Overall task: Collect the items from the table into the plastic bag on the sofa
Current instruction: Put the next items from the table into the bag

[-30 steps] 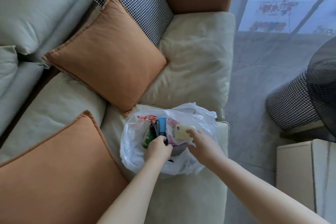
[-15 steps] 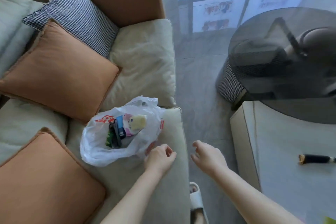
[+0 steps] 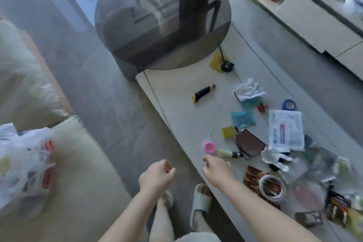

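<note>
Pink cap (image 3: 209, 147) on the table (image 3: 176, 104), just beyond loosely curled, empty right-hand fingers (image 3: 208, 160).

Left hand (image 3: 156, 177) loosely curled, empty; right hand (image 3: 217, 169) reaching forward, fingers bent, empty

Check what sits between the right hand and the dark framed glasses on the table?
Head view: a cream tube with a dark cap lies between the right hand and the glasses; the pink round lid sits just left of it.

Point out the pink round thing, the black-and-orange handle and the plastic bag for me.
pink round thing (image 3: 209, 146), head view, centre of its top.
black-and-orange handle (image 3: 203, 92), head view, black middle section.
plastic bag (image 3: 25, 163), head view, its white side.
</note>
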### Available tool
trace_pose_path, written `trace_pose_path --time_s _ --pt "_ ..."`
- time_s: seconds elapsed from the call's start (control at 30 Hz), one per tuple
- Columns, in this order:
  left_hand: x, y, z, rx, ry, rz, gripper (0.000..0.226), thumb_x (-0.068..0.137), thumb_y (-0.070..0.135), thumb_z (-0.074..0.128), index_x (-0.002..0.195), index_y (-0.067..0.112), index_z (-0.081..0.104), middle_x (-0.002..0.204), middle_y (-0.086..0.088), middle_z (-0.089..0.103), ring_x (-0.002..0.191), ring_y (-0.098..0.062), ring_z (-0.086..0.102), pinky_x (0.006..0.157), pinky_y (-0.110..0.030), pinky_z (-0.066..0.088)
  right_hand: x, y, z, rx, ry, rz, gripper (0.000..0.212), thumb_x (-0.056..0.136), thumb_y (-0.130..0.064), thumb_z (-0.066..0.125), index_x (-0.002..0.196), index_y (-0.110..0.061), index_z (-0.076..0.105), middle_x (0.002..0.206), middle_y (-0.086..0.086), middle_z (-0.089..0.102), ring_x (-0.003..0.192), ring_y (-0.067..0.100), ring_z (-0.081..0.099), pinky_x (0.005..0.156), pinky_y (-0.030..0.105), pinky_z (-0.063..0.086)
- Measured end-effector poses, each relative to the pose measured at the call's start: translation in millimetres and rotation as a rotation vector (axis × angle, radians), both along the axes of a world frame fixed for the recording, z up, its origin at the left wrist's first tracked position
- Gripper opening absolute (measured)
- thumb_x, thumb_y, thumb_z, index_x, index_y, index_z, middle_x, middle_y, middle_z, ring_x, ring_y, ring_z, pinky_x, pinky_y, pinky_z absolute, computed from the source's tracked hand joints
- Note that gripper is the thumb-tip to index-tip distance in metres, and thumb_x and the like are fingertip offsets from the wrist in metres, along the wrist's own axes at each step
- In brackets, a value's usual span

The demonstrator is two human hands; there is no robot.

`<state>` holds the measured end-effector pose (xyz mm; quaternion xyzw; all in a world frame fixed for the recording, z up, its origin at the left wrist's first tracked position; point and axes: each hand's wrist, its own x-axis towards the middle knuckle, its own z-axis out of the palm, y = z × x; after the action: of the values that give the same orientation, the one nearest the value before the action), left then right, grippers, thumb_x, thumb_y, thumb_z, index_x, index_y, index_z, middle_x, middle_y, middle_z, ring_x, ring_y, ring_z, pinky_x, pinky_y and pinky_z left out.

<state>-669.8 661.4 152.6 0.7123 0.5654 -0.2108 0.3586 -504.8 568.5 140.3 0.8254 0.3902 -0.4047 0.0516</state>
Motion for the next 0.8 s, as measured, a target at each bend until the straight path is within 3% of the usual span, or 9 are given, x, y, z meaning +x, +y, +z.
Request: trace_pose_path --time_s 0.23,0.33,0.47,0.63,0.73,0.8 --pt "80 -35 -59 -0.043 0.021 -0.264 0.023 0.092 0.037 0.043 0.104 0.025 0.059 0.111 0.004 0.06 0.108 -0.017 0.057 0.085 -0.03 0.048 83 -72 -51 -0.045 -0.035 -0.173 0.037 0.092 -0.03 0.048 0.128 -0.02 0.049 0.127 0.004 0.056 0.12 0.026 0.051 0.092 0.034 0.043" --pt "104 -38 -89 -0.056 0.02 -0.302 0.031 0.092 0.032 0.043 0.121 0.027 0.052 0.123 0.005 0.055 0.116 -0.014 0.053 0.09 -0.029 0.046 101 -86 -80 -0.048 -0.028 -0.185 0.04 0.093 -0.028 0.048 0.132 -0.019 0.045 0.132 0.004 0.051 0.123 0.025 0.048 0.095 0.034 0.041" --pt "137 -34 -127 -0.044 0.036 -0.372 0.041 0.093 0.028 0.046 0.134 0.025 0.043 0.132 0.002 0.047 0.118 -0.018 0.054 0.089 -0.032 0.047 114 -85 -119 -0.05 -0.054 -0.087 0.04 0.094 -0.026 0.046 0.133 -0.018 0.041 0.136 0.001 0.045 0.127 0.024 0.042 0.099 0.036 0.039" --pt "168 -31 -181 -0.003 0.057 -0.428 0.045 0.091 0.023 0.051 0.134 0.025 0.038 0.127 -0.004 0.043 0.112 -0.024 0.052 0.075 -0.033 0.044 122 -70 -173 0.022 -0.148 0.071 0.046 0.092 -0.015 0.05 0.135 -0.02 0.036 0.143 -0.001 0.036 0.137 0.021 0.028 0.106 0.034 0.03" --pt "180 -32 -202 0.039 0.035 -0.431 0.053 0.088 0.034 0.061 0.133 0.025 0.036 0.126 -0.002 0.042 0.114 -0.024 0.052 0.074 -0.033 0.044 124 -62 -193 0.023 -0.188 0.154 0.059 0.081 -0.005 0.061 0.134 -0.017 0.038 0.14 0.003 0.038 0.133 0.025 0.034 0.105 0.036 0.031" --pt "184 -32 -212 0.075 0.035 -0.423 0.053 0.086 0.039 0.063 0.13 0.025 0.037 0.124 0.0 0.044 0.113 -0.022 0.053 0.073 -0.032 0.045 120 -56 -198 -0.006 -0.203 0.176 0.066 0.066 -0.002 0.074 0.125 -0.015 0.047 0.126 0.007 0.049 0.118 0.029 0.047 0.095 0.038 0.039"
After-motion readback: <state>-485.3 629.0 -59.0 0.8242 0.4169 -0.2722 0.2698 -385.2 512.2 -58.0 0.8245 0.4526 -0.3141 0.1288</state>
